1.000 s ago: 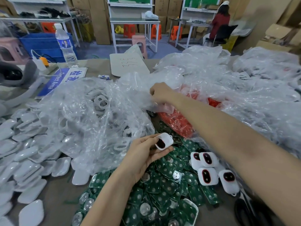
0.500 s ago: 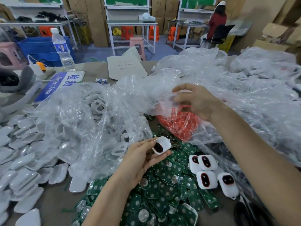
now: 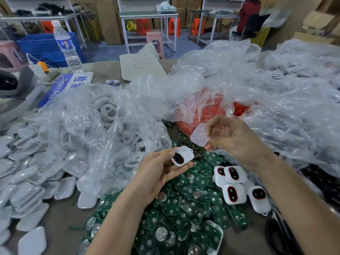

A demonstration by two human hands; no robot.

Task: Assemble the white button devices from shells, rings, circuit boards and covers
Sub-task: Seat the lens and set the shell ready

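Workshop background: benches, stools, cartons.
White-framed bench (image 3: 147, 15) on a grey-blue floor (image 3: 110, 52). Orange stools (image 3: 141, 26) beneath it, pink stool (image 3: 155, 40) in front, brown cartons (image 3: 108, 19) behind. Blue crate (image 3: 44, 46) far left; person (image 3: 248, 11) seated on black chair (image 3: 255, 24) far right.

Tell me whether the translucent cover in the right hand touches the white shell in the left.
Apart. The head view shows a gap between the translucent cover and the white shell.

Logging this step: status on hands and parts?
Left hand grips white shell. Right hand pinches translucent cover, apart from the shell. Nothing between them.
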